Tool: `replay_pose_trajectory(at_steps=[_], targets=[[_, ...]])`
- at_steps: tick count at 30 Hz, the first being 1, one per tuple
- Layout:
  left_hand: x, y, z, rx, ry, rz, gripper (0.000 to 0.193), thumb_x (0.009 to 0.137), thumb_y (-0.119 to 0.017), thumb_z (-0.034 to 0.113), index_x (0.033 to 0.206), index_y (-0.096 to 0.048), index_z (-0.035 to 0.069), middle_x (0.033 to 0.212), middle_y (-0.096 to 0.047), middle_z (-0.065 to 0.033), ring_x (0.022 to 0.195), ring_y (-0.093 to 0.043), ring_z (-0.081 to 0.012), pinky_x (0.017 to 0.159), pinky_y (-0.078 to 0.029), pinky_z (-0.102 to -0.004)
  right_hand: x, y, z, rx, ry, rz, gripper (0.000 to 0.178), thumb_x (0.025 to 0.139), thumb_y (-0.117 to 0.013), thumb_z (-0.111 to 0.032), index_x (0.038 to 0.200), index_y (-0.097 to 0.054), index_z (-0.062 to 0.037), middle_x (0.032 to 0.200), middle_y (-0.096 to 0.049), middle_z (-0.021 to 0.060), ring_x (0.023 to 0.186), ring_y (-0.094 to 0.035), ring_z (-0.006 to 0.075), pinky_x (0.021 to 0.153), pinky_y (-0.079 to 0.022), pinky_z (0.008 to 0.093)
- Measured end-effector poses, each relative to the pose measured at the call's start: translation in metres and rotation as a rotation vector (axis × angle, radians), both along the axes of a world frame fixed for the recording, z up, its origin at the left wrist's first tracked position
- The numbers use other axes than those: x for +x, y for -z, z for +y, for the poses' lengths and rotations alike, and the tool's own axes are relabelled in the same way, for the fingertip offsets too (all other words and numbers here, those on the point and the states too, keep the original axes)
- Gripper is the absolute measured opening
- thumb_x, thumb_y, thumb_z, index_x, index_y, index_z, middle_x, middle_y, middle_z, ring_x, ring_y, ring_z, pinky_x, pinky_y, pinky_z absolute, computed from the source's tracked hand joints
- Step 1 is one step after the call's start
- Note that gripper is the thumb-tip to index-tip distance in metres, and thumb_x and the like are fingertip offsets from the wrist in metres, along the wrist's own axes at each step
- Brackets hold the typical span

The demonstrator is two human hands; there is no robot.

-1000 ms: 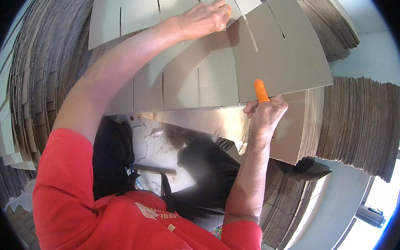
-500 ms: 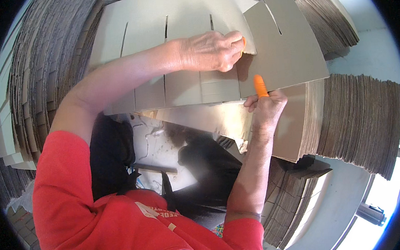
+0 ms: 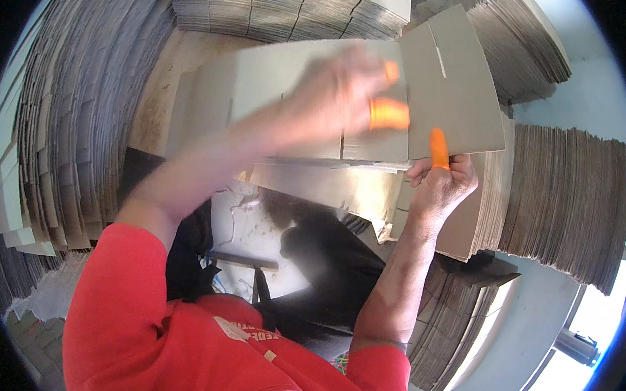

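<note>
My left hand [image 3: 349,86] is smeared by motion above a grey slotted cardboard sheet [image 3: 262,69]. Orange covers are on two of its fingers, which are spread apart with nothing visible between them. My right hand [image 3: 444,179] pinches the near edge of a cardboard panel [image 3: 457,93] at the right end, its orange-covered thumb on top and the other fingers curled at the edge below. One slot runs in from that panel's far edge. Whether the panel is joined to the slotted sheet beside it I cannot tell.
Tall stacks of cardboard [image 3: 78,102] rise on the left. A slotted stack [image 3: 287,11] stands at the back, with further stacks [image 3: 564,194] to the right. Below the sheet a pale board [image 3: 312,188] slopes toward my dark-clothed legs.
My left hand has let go of the sheet's lifted edge, and its fingers have spread. The slotted sheet lies lower and nearer, showing the back stack. My right hand has shifted slightly right and nearer.
</note>
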State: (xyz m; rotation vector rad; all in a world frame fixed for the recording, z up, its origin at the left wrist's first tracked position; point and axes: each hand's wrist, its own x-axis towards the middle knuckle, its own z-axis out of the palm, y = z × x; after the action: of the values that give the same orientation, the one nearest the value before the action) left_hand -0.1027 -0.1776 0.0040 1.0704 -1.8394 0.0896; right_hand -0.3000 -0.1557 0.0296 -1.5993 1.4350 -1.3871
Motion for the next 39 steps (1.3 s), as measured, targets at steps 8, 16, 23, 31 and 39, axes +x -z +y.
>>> replay_pose_trajectory(at_steps=[8, 16, 23, 31, 39], targets=[[0.154, 0.053, -0.171, 0.319, -0.386, -0.476, 0.058, 0.094, -0.048, 0.02, 0.143, -0.029, -0.004, 0.144, -0.034, -0.0248, 0.143, -0.019, -0.0414, 0.12, -0.016, -0.0492, 0.008, 0.0, -0.003, -0.01, -0.05, -0.052, 0.025, 0.075, -0.041, 0.014, 0.079, -0.063, 0.0028, 0.045, -0.056, 0.0075, 0.037, -0.048, 0.0064, 0.036, -0.037, 0.0208], [0.16, 0.069, -0.191, 0.01, -0.354, -0.706, 0.04, 0.089, -0.05, 0.016, 0.126, -0.053, 0.001, 0.131, -0.047, -0.021, 0.136, -0.034, -0.0377, 0.115, -0.028, -0.0471, 0.008, -0.001, -0.001, 0.0, -0.054, -0.048, 0.027, 0.069, -0.035, 0.015, 0.075, -0.059, 0.0042, 0.045, -0.057, 0.0092, 0.037, -0.053, 0.0097, 0.035, -0.041, 0.0231], [0.129, 0.013, -0.177, 0.261, -0.151, 0.296, 0.018, 0.075, -0.073, 0.017, 0.067, -0.069, 0.001, 0.056, -0.061, -0.0058, 0.055, -0.056, -0.0154, 0.053, -0.044, -0.0354, 0.005, 0.001, 0.002, 0.039, -0.057, 0.01, 0.035, 0.075, -0.034, 0.008, 0.093, -0.064, 0.0054, 0.048, -0.059, 0.011, 0.039, -0.054, 0.0098, 0.038, -0.04, 0.0203], [0.141, 0.016, -0.195, -0.116, -0.142, -0.25, 0.006, 0.079, -0.066, 0.007, 0.082, -0.066, 0.003, 0.075, -0.059, -0.0092, 0.075, -0.06, -0.0196, 0.061, -0.048, -0.0332, 0.008, 0.006, 0.003, 0.042, -0.032, 0.014, 0.033, 0.079, -0.034, 0.009, 0.095, -0.063, 0.0058, 0.048, -0.059, 0.0112, 0.04, -0.054, 0.0096, 0.04, -0.041, 0.0191], [0.084, -0.019, -0.145, -0.282, -0.212, -0.667, 0.022, 0.083, -0.059, 0.01, 0.102, -0.061, 0.001, 0.1, -0.059, -0.0125, 0.096, -0.058, -0.0302, 0.078, -0.052, -0.0394, 0.009, 0.015, 0.001, -0.09, -0.038, 0.065, 0.019, 0.084, -0.044, 0.016, 0.078, -0.057, 0.0031, 0.057, -0.057, 0.0049, 0.044, -0.06, 0.0114, 0.037, -0.047, 0.0238]])
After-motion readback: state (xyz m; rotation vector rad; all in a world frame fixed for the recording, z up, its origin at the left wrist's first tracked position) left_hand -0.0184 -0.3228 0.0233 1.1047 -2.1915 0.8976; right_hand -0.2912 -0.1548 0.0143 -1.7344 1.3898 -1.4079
